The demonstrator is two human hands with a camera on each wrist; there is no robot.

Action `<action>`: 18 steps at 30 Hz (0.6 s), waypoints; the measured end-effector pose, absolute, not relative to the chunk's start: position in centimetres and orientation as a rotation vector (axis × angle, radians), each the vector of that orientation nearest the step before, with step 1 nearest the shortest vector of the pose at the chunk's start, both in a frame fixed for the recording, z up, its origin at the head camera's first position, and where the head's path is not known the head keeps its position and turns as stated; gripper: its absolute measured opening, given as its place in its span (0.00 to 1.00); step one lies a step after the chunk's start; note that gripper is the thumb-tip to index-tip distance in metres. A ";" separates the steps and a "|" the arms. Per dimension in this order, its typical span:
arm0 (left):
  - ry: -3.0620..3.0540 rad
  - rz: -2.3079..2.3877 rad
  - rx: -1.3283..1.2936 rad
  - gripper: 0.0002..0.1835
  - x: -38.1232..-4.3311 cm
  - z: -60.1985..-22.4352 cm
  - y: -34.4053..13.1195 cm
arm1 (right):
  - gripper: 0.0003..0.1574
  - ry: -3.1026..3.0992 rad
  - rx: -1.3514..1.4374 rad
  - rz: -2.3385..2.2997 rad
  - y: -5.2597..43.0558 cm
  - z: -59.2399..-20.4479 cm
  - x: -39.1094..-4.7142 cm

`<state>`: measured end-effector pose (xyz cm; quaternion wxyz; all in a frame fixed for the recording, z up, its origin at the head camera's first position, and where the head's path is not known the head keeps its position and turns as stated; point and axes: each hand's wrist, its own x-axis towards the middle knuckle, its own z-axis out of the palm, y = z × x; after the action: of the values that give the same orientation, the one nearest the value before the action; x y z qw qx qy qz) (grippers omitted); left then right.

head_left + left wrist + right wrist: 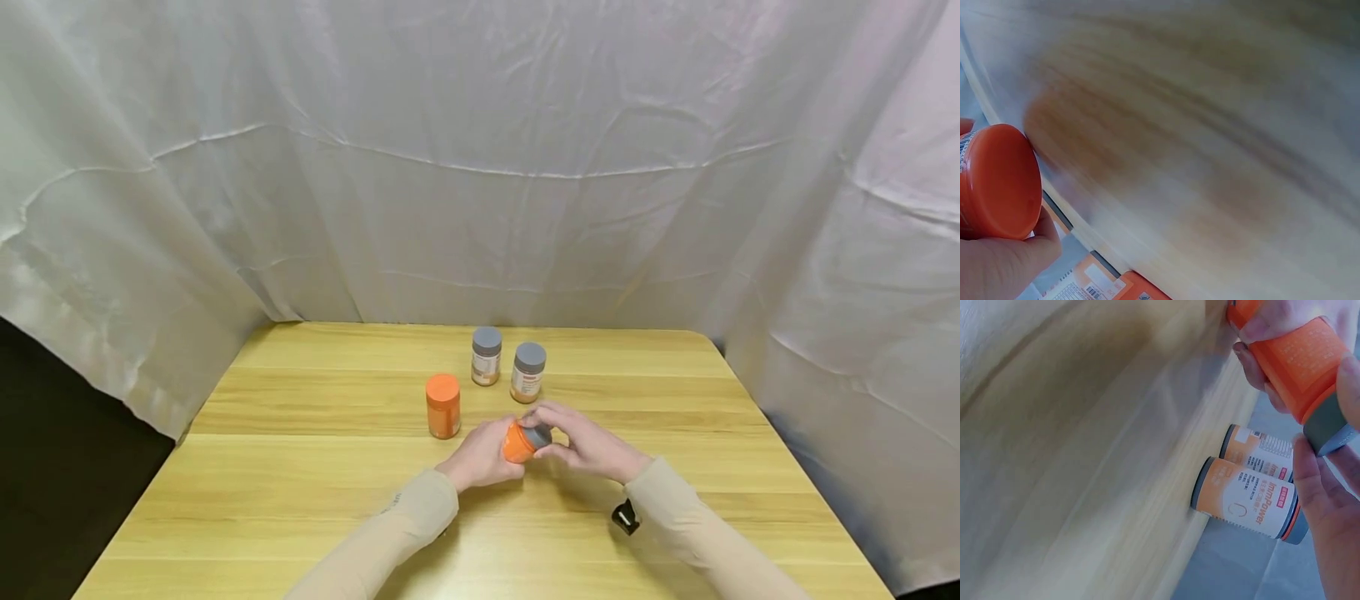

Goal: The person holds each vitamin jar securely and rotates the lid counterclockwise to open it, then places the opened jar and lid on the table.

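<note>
In the head view my left hand (482,457) grips an orange jar (516,445), held tilted above the near middle of the table. My right hand (588,446) pinches the grey lid (538,435) at the jar's mouth between thumb and fingers. From the right wrist, the orange jar (1300,362) shows pale print on its side, and the grey lid (1325,428) sits right against its neck. The left wrist view shows the round orange base of the jar (1007,181), with fingers wrapped round its side.
An orange jar with an orange lid (443,407) stands left of my hands. Two grey-lidded jars with white and orange labels, one farther back (486,357) and one nearer (528,373), stand beyond them. Grey curtains (480,225) surround the wooden table (300,475).
</note>
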<state>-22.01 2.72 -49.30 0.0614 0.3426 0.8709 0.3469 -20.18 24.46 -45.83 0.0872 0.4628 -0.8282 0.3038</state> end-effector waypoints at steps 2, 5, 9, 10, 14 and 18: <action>2.633 1.052 1.037 0.25 -22.0 -49.2 2.7 | 0.26 -2.442 1.376 0.931 24.4 -45.8 -20.2; 2.630 1.051 1.031 0.25 -21.9 -49.1 2.7 | 0.29 -2.424 1.348 0.997 24.4 -46.0 -20.1; 2.626 1.048 1.020 0.24 -21.9 -49.0 2.8 | 0.31 -2.416 1.307 1.076 24.3 -46.2 -20.0; 2.626 1.049 1.017 0.24 -21.9 -49.0 2.8 | 0.31 -2.419 1.296 1.094 24.3 -46.2 -19.9; 2.628 1.053 1.000 0.25 -21.9 -49.0 2.8 | 0.29 -2.442 1.244 1.161 24.2 -46.5 -19.9; 2.638 1.053 1.007 0.25 -21.8 -49.0 2.8 | 0.25 -2.467 1.201 1.237 24.2 -46.6 -19.9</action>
<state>-21.79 2.76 -49.01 0.0640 0.3335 0.8735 0.3488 -19.90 24.19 -46.62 0.0658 0.3980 -0.8180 0.4101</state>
